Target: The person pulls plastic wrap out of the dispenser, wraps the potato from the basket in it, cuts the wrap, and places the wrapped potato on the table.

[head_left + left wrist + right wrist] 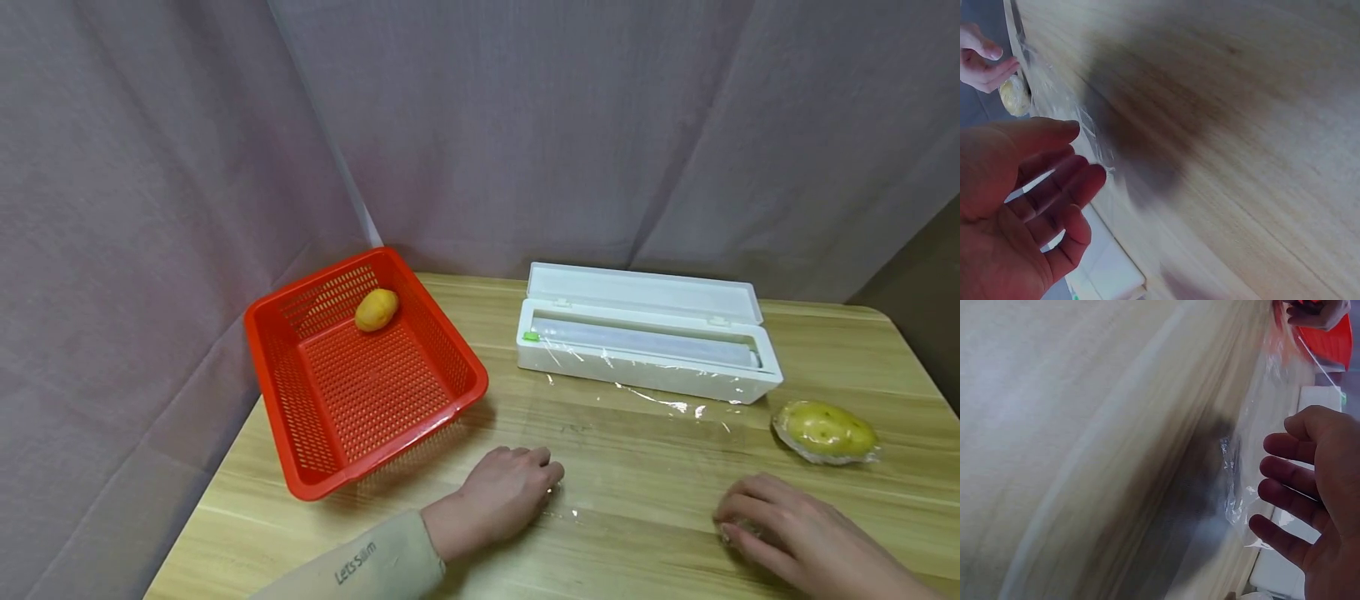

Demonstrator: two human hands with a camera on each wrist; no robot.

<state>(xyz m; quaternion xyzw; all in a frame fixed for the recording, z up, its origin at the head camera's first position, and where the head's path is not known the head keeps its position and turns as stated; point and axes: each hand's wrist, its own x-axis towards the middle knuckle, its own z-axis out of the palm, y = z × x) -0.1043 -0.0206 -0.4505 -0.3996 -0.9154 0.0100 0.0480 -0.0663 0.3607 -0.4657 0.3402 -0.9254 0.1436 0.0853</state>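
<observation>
The desk [825,350] carries a red basket [300,417] at far left w/ one potato [377,309] inside. The white film box [645,333] stands open at centre. The cling film sheet [637,442] lies flat, pulled toward the near edge. Left hand [498,496] rests on its left corner, fingers relaxed. Right hand [795,529] presses its right corner, fingers straight. A wrapped potato [827,431] lies at right.

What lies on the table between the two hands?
In the head view, a sheet of clear cling film lies flat on the wooden table between the left hand and right hand; nothing else lies there.
</observation>
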